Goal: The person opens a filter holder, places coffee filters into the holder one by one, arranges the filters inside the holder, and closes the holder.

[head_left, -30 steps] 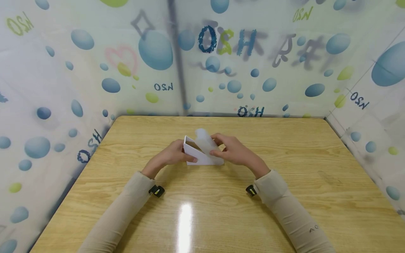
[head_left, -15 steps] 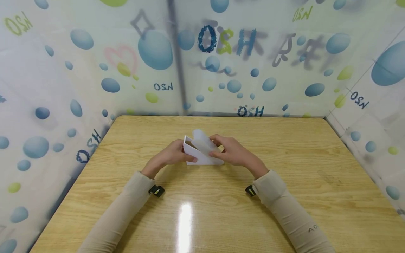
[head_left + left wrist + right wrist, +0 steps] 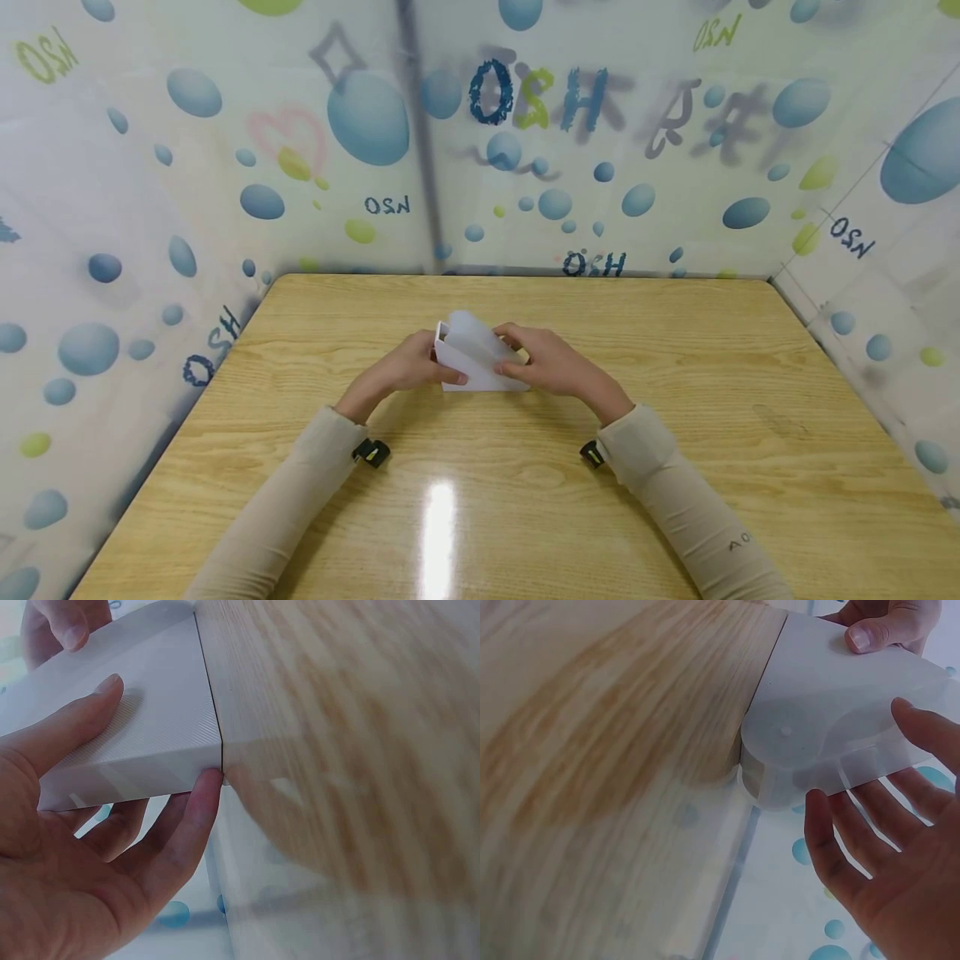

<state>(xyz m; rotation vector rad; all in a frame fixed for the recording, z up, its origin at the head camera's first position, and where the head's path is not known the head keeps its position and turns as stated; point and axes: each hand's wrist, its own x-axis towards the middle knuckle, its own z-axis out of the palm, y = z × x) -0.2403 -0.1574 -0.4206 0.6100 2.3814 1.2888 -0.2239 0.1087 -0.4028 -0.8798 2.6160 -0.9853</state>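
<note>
A white storage box [image 3: 476, 379] stands on the table around its middle, its translucent lid [image 3: 472, 337] hinged at the right end. The lid tilts up a little at the left, with only a narrow gap above the box wall. My left hand [image 3: 408, 362] grips the box's left end, thumb on the near side and fingers round the far side. Across the lid, my right hand [image 3: 551, 358] has its thumb near and its fingers beyond. In the right wrist view a small round pivot [image 3: 785, 731] shows on the lid's rounded end. The box's inside is mostly hidden.
The wood-grain table [image 3: 675, 358] extends around the box on all sides. Patterned cloth walls [image 3: 630, 142] rise behind it and at both sides. A bright light reflection [image 3: 438, 533] lies on the near tabletop.
The lid has swung down and leftward towards the box, narrowing the gap, with my right hand shifting slightly left along with it. My left hand and the box have stayed in place.
</note>
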